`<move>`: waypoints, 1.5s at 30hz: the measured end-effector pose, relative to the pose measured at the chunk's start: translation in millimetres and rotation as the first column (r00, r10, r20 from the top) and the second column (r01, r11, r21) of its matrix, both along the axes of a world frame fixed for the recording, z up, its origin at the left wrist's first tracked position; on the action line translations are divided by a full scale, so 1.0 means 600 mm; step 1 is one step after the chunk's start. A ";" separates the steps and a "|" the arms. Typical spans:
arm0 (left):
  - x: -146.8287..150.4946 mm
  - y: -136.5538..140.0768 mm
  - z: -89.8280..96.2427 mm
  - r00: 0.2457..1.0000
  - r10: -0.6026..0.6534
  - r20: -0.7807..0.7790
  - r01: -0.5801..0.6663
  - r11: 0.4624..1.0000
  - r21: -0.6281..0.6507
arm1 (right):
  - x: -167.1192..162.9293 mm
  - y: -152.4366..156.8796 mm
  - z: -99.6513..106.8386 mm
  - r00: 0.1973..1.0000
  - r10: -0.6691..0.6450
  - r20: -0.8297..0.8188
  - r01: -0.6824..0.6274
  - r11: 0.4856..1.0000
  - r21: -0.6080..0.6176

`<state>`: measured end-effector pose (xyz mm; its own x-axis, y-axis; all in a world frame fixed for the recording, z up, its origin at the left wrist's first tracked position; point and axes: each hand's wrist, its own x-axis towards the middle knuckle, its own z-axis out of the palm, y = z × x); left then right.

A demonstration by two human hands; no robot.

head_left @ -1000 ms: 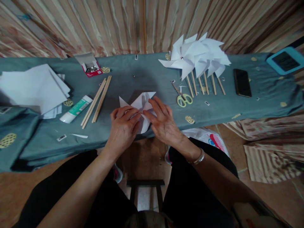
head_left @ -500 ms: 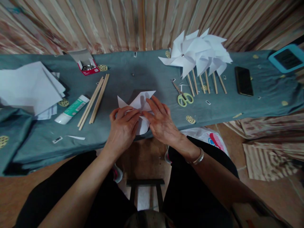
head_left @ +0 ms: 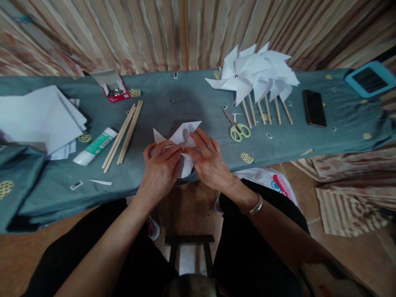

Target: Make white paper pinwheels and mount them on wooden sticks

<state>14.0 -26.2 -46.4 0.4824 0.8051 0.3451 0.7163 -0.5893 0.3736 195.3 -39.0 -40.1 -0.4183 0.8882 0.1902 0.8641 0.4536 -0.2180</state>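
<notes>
A white paper pinwheel [head_left: 186, 131] with folded, pointed blades lies at the front edge of the cloth-covered table, between my hands. My left hand [head_left: 161, 167] grips its left side, fingers bent over the paper near the centre. From the right, my right hand [head_left: 209, 161] presses the centre and right blade with its fingers. The fingertips meet close to the middle, so the paper's centre is mostly hidden. Scissors [head_left: 238, 131] with green handles rest to the right of my right hand. Wooden sticks [head_left: 123, 136] lie left of my left hand.
A glue tube [head_left: 95, 147] and a stack of white paper [head_left: 40, 119] are at the left. Behind them stands an open box of pins [head_left: 116, 93]. Finished pinwheels on sticks [head_left: 253, 74], a phone [head_left: 314, 108] and a blue-framed device [head_left: 371, 78] lie at the right.
The view has tipped slightly, so the table things sit a little lower. Both hands stay on the paper pinwheel, with hardly any finger movement.
</notes>
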 end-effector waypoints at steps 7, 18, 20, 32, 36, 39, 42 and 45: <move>-0.002 -0.003 0.001 0.999 -0.003 -0.047 0.004 1.000 0.020 | 0.000 0.002 -0.005 1.000 0.006 -0.015 -0.005 1.000 0.010; -0.003 -0.008 0.011 1.000 -0.005 0.021 0.004 1.000 0.014 | -0.003 0.002 -0.004 1.000 0.016 -0.016 -0.016 1.000 0.002; -0.005 -0.011 0.017 0.998 0.014 0.068 -0.015 1.000 0.021 | 0.000 0.000 -0.003 1.000 0.024 -0.009 -0.024 1.000 0.004; 0.000 -0.031 0.024 0.985 -0.111 0.135 0.113 0.994 -0.009 | 0.014 -0.015 0.002 0.998 0.045 -0.036 -0.043 0.998 0.035; 0.011 -0.033 0.022 0.987 -0.097 0.125 0.105 0.993 -0.054 | 0.017 -0.019 0.008 0.997 0.045 -0.065 -0.046 0.999 -0.003; 0.016 -0.035 0.019 0.985 -0.098 0.140 0.105 0.993 -0.049 | 0.020 -0.022 0.010 0.996 0.042 -0.085 -0.043 0.999 -0.005; 0.019 -0.036 0.017 0.982 -0.102 0.161 0.111 0.992 -0.053 | 0.023 -0.025 0.011 0.994 0.033 -0.101 -0.033 0.999 -0.003; 0.020 -0.036 0.019 0.980 -0.109 0.165 0.121 0.991 -0.064 | 0.025 -0.027 0.012 0.991 0.039 -0.125 -0.040 0.999 -0.001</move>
<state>26.0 -48.0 -34.9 0.5159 0.7737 0.3678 0.5726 -0.6307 0.5237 210.0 -55.3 -33.0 -0.4263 0.8722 0.2398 0.8116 0.4859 -0.3244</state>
